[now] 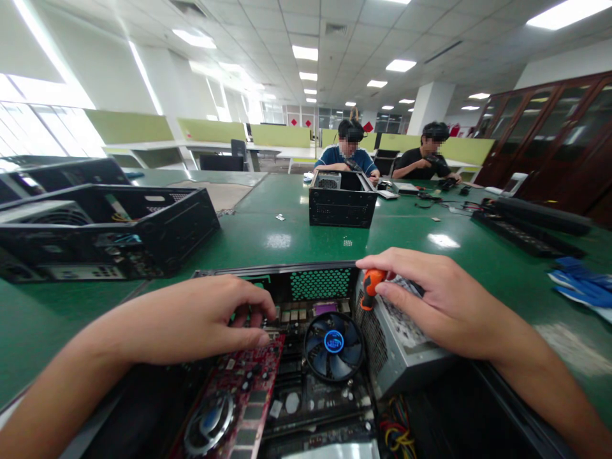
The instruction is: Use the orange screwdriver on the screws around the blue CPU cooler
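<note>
An open desktop computer case (pixel 282 271) lies before me. My left hand (pixel 224 319) is bent over the bracket end of a red graphics card (pixel 253 376), thumb on its near side and fingers curled past the end; the fingertips are partly hidden. The card has a round silver fan. In my right hand (pixel 430 293), thumb and fingers close on an orange-and-black screwdriver (pixel 371 288), held upright at the rear of the case; its tip is out of sight. Between the hands sits a black CPU fan (pixel 333 347), beside the silver power supply (pixel 401 344).
Another open case (pixel 157 229) stands at left and a smaller-looking one (pixel 342 204) ahead. Two people (pixel 345 153) work across the green table (pixel 248 236). Blue gloves (pixel 583 284) and black computer parts (pixel 526 233) lie at right. Colored cables (pixel 396 433) bunch below the power supply.
</note>
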`<state>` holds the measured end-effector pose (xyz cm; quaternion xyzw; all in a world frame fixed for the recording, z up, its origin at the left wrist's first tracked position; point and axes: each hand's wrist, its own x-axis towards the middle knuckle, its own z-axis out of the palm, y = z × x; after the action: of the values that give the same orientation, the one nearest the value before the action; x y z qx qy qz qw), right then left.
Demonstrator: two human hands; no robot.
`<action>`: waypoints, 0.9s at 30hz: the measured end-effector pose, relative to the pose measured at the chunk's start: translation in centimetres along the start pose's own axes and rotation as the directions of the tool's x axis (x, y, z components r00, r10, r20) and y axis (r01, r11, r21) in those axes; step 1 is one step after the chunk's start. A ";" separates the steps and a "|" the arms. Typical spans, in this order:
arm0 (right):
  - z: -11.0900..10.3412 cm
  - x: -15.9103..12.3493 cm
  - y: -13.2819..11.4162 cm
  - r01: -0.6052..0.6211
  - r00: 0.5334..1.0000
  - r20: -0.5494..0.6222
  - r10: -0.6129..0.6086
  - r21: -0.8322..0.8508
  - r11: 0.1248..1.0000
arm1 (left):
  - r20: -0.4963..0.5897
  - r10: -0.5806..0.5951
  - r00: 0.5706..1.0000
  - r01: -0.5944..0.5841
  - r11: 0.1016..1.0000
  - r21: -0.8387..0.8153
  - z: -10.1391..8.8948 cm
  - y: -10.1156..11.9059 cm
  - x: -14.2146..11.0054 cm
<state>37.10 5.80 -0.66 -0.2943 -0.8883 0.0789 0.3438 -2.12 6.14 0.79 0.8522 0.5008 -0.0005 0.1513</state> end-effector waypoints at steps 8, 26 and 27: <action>0.1 -0.2 -0.1 0.000 1.000 -0.030 0.000 0.004 1.000 | 0.016 -0.027 1.000 0.027 1.000 -0.002 0.0 0.0 0.1; 0.2 0.3 0.0 -0.111 0.993 -0.035 0.112 0.034 0.993 | 0.031 -0.035 0.999 0.035 0.999 0.002 -0.1 0.1 0.0; 0.1 0.4 -0.1 -0.112 0.993 -0.029 0.113 0.033 0.993 | 0.035 -0.034 0.999 0.034 0.999 0.001 0.0 0.1 0.1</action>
<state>36.76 5.96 -0.52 -0.3395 -0.8636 0.1075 0.3568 -2.00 6.17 0.85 0.8435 0.5126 -0.0180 0.1595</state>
